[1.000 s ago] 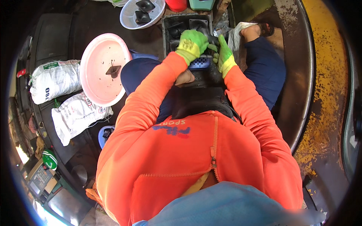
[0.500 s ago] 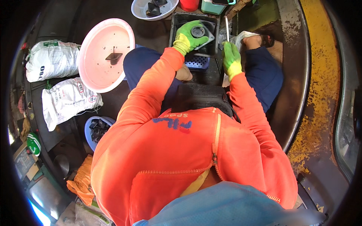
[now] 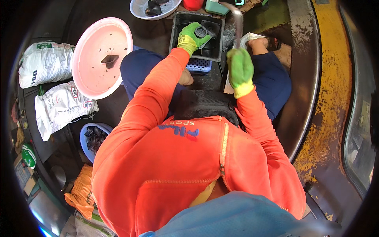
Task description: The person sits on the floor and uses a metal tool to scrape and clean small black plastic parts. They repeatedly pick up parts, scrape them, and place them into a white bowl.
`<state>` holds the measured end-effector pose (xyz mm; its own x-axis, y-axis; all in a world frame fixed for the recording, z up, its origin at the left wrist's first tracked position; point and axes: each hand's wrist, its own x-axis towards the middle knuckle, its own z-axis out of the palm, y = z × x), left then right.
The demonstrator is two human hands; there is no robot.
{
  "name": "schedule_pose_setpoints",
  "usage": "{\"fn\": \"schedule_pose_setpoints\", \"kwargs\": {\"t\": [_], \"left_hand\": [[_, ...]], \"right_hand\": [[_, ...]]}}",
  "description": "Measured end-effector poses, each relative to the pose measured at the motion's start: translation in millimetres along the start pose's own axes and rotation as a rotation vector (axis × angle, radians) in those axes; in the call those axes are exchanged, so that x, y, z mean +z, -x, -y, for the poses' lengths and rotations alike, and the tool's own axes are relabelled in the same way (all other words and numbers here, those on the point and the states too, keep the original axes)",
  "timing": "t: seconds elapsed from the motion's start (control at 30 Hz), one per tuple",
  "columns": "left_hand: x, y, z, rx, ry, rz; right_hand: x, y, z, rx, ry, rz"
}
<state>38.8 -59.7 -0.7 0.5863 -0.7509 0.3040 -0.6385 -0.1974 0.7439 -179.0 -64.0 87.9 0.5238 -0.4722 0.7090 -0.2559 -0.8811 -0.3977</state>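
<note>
My left hand (image 3: pixel 190 38), in a green and yellow glove, grips a black moulded part (image 3: pixel 201 32) with a round collar and a squarish flange. It is over a black rectangular tray (image 3: pixel 218 54) that holds more dark pieces. Off to the right, my gloved right hand (image 3: pixel 240 68) is closed around a long thin metal tool (image 3: pixel 238 24). The tool points up and away, blurred by motion, its far end seeming to curve left. Its exact kind is unclear.
A pink basin (image 3: pixel 89 85) at left contains one dark part (image 3: pixel 109 60) and scraps. White sacks (image 3: pixel 47 65) lie beyond it. Dark parts fill a blue basin (image 3: pixel 83 138); others sit in a pale basin (image 3: pixel 166 12). A blue perforated basket (image 3: pixel 199 66) is below the tray.
My right hand has come up closer to the view with the tool, which is now blurred and tilted. The left hand still grips the black part; the whole view has shifted slightly.
</note>
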Motion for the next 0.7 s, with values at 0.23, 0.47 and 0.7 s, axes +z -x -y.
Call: {"fn": "schedule_pose_setpoints", "kwargs": {"t": [0.23, 0.47, 0.7], "left_hand": [[4.7, -0.5, -4.1, -0.132, 0.013, 0.353], [9.5, 4.4, 2.6, -0.033, 0.048, 0.210], [14.2, 5.1, 1.8, -0.071, 0.066, 0.300]], "right_hand": [[32.9, 20.7, -18.0, 0.859, -0.237, 0.502], [23.4, 30.5, -16.7, 0.769, -0.509, 0.110], [30.3, 18.8, -10.4, 0.918, -0.105, 0.586]]}}
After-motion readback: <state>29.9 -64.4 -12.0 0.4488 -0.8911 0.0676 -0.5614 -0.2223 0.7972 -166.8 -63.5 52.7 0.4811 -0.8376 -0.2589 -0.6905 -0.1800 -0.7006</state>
